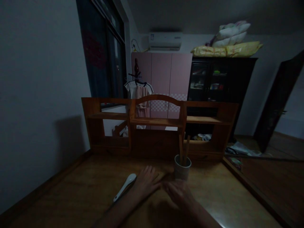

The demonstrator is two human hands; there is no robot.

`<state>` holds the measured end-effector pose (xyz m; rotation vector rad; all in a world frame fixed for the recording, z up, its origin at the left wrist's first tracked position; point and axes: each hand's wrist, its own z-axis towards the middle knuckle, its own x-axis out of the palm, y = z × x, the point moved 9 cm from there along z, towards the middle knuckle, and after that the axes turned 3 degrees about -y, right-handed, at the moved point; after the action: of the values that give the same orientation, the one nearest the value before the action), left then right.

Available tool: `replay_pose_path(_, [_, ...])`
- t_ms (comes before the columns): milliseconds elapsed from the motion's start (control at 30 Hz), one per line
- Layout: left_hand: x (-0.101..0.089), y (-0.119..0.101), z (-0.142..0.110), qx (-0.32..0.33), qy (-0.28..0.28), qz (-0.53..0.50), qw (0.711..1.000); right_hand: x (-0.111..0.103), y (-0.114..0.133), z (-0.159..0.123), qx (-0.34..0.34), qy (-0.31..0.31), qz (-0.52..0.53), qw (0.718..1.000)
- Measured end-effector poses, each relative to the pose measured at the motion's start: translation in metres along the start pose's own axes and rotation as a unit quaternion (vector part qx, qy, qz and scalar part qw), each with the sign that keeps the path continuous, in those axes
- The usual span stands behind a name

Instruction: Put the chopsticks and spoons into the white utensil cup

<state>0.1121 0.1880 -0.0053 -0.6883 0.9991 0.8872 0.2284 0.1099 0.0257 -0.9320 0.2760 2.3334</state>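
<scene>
My left hand (145, 181) rests palm down on the wooden desk (95, 199), its fingers stretched forward. Just left of it lies a white spoon (125, 187), bowl end away from me. My right hand (179, 192) is low over the desktop, right in front of a light-coloured cup (182, 171), partly covering the cup's base. Its fingers point left toward my left hand; dim light hides how far they are bent and whether they hold anything. Wooden chopsticks (187, 148) stand in the cup, leaning apart. A thin dark line near my left thumb is too faint to name.
A wooden shelf unit (156, 122) spans the desk's back edge. A wall (42, 104) borders the left side. A raised wooden edge (251, 190) runs along the right. Behind stand a pink wardrobe (161, 72), clothes on a rack (137, 71) and a dark cabinet (223, 79).
</scene>
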Motion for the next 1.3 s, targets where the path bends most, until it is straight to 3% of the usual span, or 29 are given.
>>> replay_pose_path(100, [0.006, 0.006, -0.010, 0.004, 0.006, 0.013, 1.000, 0.021, -0.021, -0.014, 0.118, 0.027, -0.019, 0.992])
replay_pose_path(233, [0.012, 0.017, -0.017, -0.004, 0.047, 0.010, 0.999, 0.028, -0.040, -0.021, 0.246, 0.070, 0.111, 0.960])
replay_pose_path(567, [0.011, 0.017, -0.014, 0.026, 0.008, -0.025, 0.999, 0.034, -0.038, -0.019, 0.262, 0.108, 0.179, 0.942])
replay_pose_path(700, [0.005, 0.019, -0.007, -0.009, -0.007, -0.037, 0.999, 0.033, -0.040, -0.022, 0.284, 0.099, 0.184, 0.936])
replay_pose_path(800, [-0.001, 0.018, -0.005, -0.061, 0.024, -0.082, 0.994, 0.029, -0.043, -0.023, 0.319, 0.080, 0.184, 0.926])
replay_pose_path(900, [-0.011, 0.006, -0.007, -0.076, 0.031, -0.101, 0.991, 0.023, -0.046, -0.021, 0.359, 0.044, 0.241, 0.901])
replay_pose_path(1100, [-0.018, -0.025, -0.012, 0.045, -0.036, 0.014, 0.998, 0.015, -0.067, -0.027, 0.453, -0.065, 0.366, 0.810])
replay_pose_path(1233, [-0.021, -0.025, -0.014, 0.074, -0.062, 0.080, 0.992, 0.016, -0.069, -0.024, 0.449, -0.082, 0.421, 0.784])
replay_pose_path(1300, [-0.022, -0.021, -0.013, 0.065, -0.052, 0.097, 0.992, 0.014, -0.065, -0.021, 0.435, -0.072, 0.427, 0.790])
